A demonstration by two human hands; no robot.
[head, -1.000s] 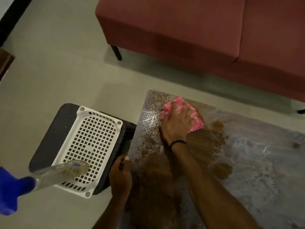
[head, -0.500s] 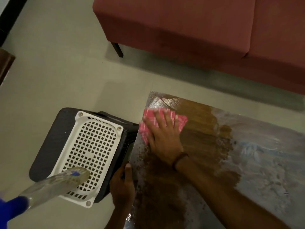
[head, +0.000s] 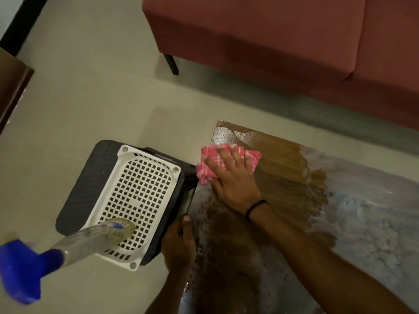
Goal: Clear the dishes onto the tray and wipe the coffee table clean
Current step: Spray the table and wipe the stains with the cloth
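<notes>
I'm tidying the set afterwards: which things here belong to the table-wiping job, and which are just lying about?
In the job: pink cloth under the right hand; coffee table; left hand at its edge; black tray with white basket; spray bottle.
Just lying about: red sofa; brown furniture at far left.

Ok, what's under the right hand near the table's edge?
The right hand presses a pink checked cloth flat with spread fingers at the coffee table's edge. The surface beneath the cloth, and any crumbs there, is covered.
</notes>
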